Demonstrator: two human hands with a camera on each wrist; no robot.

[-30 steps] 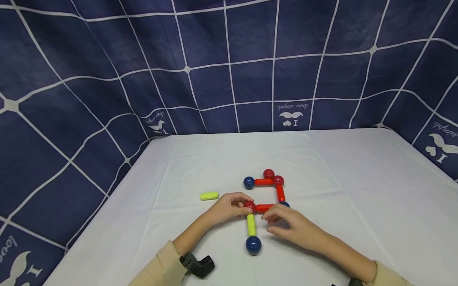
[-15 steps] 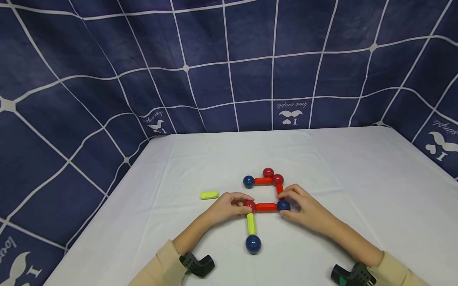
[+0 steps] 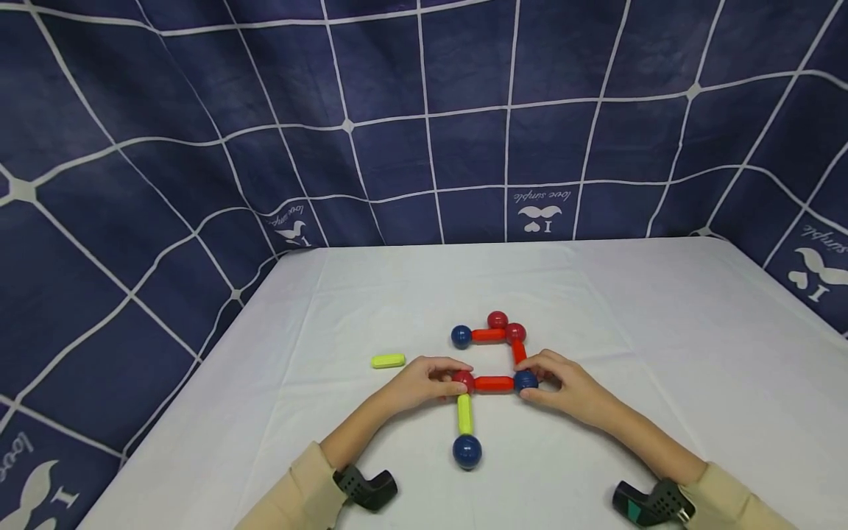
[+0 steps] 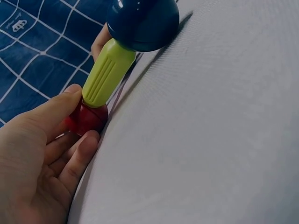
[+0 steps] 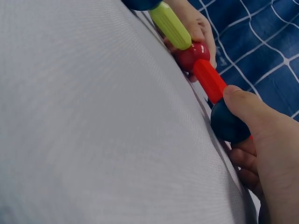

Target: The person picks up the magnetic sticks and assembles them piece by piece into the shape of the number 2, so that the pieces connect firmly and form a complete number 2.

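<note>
My left hand (image 3: 427, 383) pinches a red ball (image 4: 88, 119) between thumb and fingers. From that ball a yellow-green rod (image 3: 465, 414) runs toward me to a large blue ball (image 3: 467, 451). A red rod (image 3: 494, 384) joins the red ball to another blue ball (image 3: 526, 380) on the right. My right hand (image 3: 570, 386) grips this right blue ball, its thumb on the near side in the right wrist view. Beyond it, a second red rod (image 3: 519, 352) leads to a far red ball (image 3: 515, 333), partly covered by my right fingers at its near end.
At the far end another red rod (image 3: 489, 336) links the far red ball to a blue ball (image 3: 461, 337). One more red ball (image 3: 497, 320) sits just behind that rod. A loose yellow-green rod (image 3: 388, 361) lies left of my left hand on the white cloth (image 3: 371, 294).
My right hand has moved from the near red rod rightward to the blue ball and now holds it. The left hand has stayed on its red ball.
</note>
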